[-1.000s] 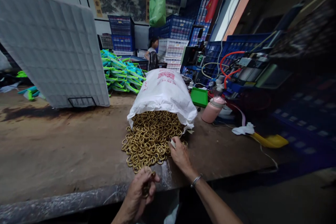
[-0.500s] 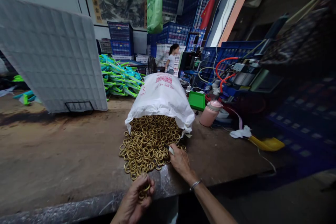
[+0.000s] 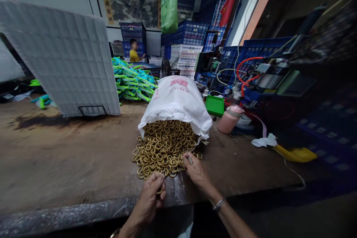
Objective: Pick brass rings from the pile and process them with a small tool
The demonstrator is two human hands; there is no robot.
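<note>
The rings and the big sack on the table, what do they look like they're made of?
Rings: probably metal, perhaps brass, judging by their golden-brown sheen; coated plastic is possible.
Sack: likely woven plastic with a dull white finish, going by its stiff creases and crinkled mouth.

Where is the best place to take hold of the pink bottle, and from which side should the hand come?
I would grip the pink bottle around its body, below the collar, coming from the near side. The body is rounded and looks open to the hand there, while the green tray sits close behind, to the left.
</note>
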